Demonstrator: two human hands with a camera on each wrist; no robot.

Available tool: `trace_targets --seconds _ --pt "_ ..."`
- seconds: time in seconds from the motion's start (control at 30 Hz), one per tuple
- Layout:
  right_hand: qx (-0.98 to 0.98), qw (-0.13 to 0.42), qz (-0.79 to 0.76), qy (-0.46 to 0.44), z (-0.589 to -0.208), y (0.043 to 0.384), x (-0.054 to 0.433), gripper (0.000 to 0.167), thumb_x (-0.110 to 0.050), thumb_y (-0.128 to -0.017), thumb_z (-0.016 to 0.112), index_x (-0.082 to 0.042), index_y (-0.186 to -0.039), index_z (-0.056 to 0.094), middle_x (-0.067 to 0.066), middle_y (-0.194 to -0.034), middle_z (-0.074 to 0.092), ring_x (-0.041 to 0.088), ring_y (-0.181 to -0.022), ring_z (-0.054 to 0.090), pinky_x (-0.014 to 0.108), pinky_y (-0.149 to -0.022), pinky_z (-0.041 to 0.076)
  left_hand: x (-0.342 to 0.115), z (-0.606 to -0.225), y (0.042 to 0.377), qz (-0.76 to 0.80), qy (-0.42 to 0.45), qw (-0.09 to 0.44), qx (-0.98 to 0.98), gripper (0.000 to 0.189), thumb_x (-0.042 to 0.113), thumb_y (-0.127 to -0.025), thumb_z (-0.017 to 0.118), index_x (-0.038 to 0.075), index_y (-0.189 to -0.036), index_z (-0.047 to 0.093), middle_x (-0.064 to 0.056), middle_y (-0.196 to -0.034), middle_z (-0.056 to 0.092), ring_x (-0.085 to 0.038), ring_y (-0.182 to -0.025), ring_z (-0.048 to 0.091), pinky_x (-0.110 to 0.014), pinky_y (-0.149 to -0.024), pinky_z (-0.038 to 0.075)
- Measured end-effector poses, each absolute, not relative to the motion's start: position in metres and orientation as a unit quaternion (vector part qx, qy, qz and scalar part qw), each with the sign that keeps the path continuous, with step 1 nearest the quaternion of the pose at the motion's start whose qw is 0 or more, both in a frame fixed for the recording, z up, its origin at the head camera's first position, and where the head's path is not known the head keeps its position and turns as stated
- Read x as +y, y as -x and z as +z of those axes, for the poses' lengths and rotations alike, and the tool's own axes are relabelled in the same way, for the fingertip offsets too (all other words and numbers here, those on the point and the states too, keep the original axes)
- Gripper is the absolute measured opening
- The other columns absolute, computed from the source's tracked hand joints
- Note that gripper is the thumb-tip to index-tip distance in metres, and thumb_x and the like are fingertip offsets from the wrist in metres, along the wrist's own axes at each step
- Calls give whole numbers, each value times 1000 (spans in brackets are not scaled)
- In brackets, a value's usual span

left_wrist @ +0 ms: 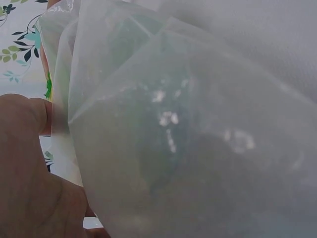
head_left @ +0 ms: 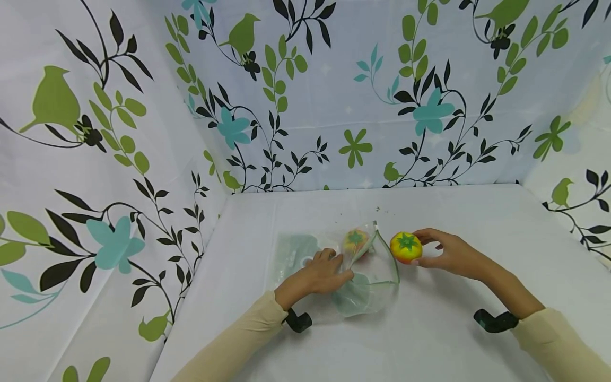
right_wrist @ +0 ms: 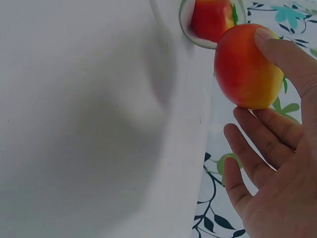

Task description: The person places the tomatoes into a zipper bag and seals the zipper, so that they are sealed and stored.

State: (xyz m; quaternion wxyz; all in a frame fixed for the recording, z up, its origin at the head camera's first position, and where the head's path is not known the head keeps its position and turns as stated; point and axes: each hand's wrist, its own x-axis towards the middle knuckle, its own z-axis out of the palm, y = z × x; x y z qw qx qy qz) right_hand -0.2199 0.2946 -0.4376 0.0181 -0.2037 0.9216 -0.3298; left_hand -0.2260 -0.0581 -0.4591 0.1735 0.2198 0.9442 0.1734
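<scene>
A yellow and red toy tomato with a green star top is pinched between the thumb and forefinger of my right hand, just right of a clear plastic bag lying on the white table. In the right wrist view the tomato sits under one fingertip, with the other fingers spread loosely below it. My left hand pinches the bag's upper layer near its mouth, lifting it. A second toy tomato lies inside the bag, which fills the left wrist view beside my thumb.
Cloth walls printed with leaves and birds close in the table on the left, back and right. Black wrist straps sit on both cream sleeves. White tabletop stretches in front of and to the right of the bag.
</scene>
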Motion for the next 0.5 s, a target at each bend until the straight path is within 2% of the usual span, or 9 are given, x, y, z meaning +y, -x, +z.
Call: trace_targets --seconds 0.23,0.5 --pt "921 23 -327 213 -440 218 284 65 -38 -90 83 -6 -142 60 11 -132 69 33 -120 62 57 -95 54 -60 -460 226 177 -224 171 943 80 60 -99 30 14 -163 41 -13 -167 33 -36 -151 33 -62 -115 35" --pt "915 36 -341 214 -443 215 273 65 -38 -88 85 -9 -141 62 9 -133 69 30 -120 62 56 -97 53 -60 -461 227 174 -222 167 945 79 59 -99 30 14 -163 42 -13 -166 35 -36 -151 34 -63 -114 36"
